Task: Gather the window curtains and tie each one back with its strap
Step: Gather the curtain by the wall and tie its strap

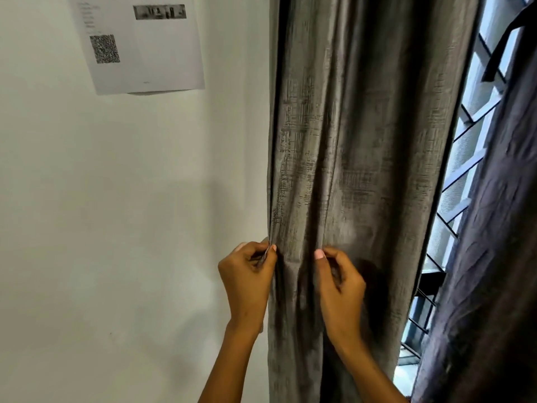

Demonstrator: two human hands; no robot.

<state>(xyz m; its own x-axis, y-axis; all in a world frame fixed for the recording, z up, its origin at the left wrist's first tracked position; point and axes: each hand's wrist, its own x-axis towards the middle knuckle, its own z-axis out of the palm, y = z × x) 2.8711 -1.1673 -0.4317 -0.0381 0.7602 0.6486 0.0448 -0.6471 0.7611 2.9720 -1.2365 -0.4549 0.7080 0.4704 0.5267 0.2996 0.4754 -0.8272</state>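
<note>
Left fingers (268,251): you are pinching the left edge of the grey curtain (357,146) between thumb and curled fingers, just below the middle of the frame, where the cloth meets the white wall (116,228).
Right fingers (321,254): you are pinching a fold near the middle of the same panel, thumb tip pressing the cloth and the other fingers curling in behind it.
Left hand (247,274): you are holding it knuckles up, back of the hand facing you, with the forearm rising from the bottom centre of the frame.
Right hand (340,283): you are holding it level with the left, a short span of cloth stretching between the two, and the forearm is coming up from the lower right.
Curtain position: it is hanging in loose vertical folds down the centre right of the frame, already drawn toward the wall side, with the barred window (465,175) showing to its right.
Strap: you are not showing one around this panel; I cannot tell where it is.
Second curtain (499,228): a darker panel is hanging at the far right edge, loose as far as the view shows.
Progress: you are looking early in the task, by my judgement, gathering the first panel by its folds.
Left to do: you are facing the bunching, the tying, and then the other panel.
Elsewhere: a printed sheet (139,42) is hanging on the wall at the upper left.
</note>
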